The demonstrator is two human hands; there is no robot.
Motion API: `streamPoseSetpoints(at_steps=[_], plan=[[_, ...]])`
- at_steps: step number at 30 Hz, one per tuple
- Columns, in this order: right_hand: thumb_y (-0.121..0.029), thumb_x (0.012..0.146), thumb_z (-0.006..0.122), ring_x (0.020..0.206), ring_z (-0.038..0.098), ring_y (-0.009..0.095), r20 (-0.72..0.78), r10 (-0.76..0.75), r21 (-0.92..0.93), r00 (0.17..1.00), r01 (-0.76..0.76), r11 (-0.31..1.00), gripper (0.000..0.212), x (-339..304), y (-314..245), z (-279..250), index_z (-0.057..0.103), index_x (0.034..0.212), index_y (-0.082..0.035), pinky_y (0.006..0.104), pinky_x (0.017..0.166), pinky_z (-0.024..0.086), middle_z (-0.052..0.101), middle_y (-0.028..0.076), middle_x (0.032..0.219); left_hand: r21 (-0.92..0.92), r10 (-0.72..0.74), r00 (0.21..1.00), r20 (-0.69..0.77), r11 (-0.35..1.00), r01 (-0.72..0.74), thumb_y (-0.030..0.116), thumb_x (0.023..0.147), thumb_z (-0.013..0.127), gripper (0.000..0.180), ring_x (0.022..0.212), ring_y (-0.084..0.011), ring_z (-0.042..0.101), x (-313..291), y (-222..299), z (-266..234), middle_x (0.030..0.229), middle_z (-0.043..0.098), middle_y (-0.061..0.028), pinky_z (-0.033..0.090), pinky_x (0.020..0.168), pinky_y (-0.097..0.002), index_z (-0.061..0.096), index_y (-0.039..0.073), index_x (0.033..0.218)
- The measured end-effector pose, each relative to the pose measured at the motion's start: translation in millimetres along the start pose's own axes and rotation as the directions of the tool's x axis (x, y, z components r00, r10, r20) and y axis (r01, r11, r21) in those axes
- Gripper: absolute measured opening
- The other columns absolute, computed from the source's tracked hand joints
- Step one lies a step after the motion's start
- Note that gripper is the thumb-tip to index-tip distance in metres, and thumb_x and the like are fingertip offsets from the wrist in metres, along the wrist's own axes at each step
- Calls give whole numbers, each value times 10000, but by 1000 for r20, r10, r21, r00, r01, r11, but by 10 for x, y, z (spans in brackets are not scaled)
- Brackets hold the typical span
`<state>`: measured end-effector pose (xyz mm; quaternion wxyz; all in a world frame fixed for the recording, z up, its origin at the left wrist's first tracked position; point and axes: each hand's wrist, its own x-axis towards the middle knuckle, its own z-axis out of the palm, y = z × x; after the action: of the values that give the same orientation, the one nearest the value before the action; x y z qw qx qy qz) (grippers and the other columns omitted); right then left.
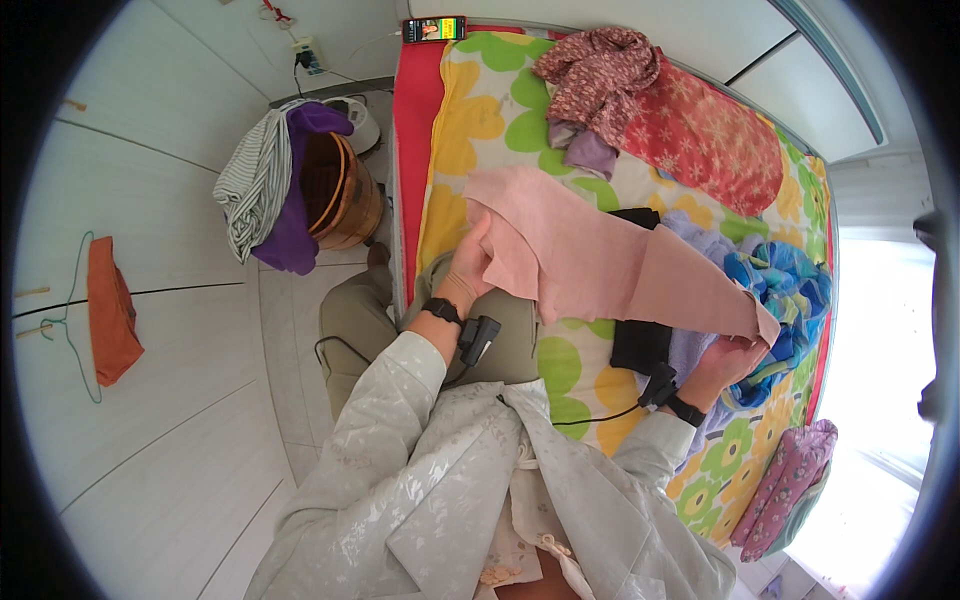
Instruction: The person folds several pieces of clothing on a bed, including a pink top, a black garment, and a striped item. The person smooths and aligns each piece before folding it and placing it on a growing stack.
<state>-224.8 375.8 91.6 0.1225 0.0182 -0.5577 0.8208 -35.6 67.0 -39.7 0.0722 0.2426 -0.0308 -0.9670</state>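
Left hand (470, 258) pinches one end of the pink cloth (585, 250), right hand (725, 364) clamps the other, and it spans the bed (470, 115), partly covering the black cloth (640, 347). Looks like straightening; next probably calls for an even grip to line up edges. Left forearm reaches forward, right angles outward.

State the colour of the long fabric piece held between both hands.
Plain dusty pink; the long fabric piece shows best in the head view.
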Motion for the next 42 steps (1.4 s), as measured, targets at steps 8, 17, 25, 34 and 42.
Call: streamPoseSetpoints(at_steps=[8, 17, 25, 34, 42], plan=[[-254, 938, 436, 1011, 564, 156, -157, 216, -195, 964, -244, 950, 317, -26, 295, -193, 567, 1152, -60, 312, 873, 446, 605, 55, 1076, 32, 13, 1000, -24, 999, -12, 469, 908, 487, 577, 1170, -304, 510, 16, -2, 3, 1290, 530, -116, 389, 1014, -448, 441, 79, 1331], [-174, 945, 487, 854, 563, 106, -125, 262, -183, 957, -282, 942, 225, -171, 498, -124, 590, 1106, -55, 250, 747, 454, 613, 14, 956, 19, -1, 1000, -26, 1000, 1, 456, 918, 478, 587, 1200, -303, 485, -30, -1, 54, 1319, 502, -121, 374, 1027, -448, 397, 81, 1361], [-122, 938, 497, 830, 583, 112, -14, 216, -259, 976, -212, 942, 202, -146, 588, -216, 608, 1066, -11, 244, 758, 469, 626, 32, 933, 44, 11, 1000, 17, 999, -11, 452, 914, 489, 596, 1209, -301, 476, -22, 1, 59, 1336, 483, -123, 373, 1028, -441, 386, 78, 1367], [-92, 944, 461, 769, 596, 109, 179, 52, -458, 982, 37, 888, 194, -152, 672, -161, 599, 989, 35, 222, 681, 495, 624, 45, 855, 27, 9, 1000, 0, 1000, -9, 449, 912, 494, 592, 1212, -306, 470, -28, 4, 61, 1335, 484, -122, 364, 1035, -443, 390, 82, 1366], [-166, 966, 433, 783, 608, 131, -106, -133, -367, 985, 86, 926, 205, 2, 389, -148, 565, 968, -8, 240, 667, 505, 609, 53, 897, 38, 32, 999, -16, 999, -31, 455, 919, 481, 575, 1201, -292, 482, -9, 4, 40, 1317, 506, -104, 373, 1028, -437, 414, 80, 1350]])
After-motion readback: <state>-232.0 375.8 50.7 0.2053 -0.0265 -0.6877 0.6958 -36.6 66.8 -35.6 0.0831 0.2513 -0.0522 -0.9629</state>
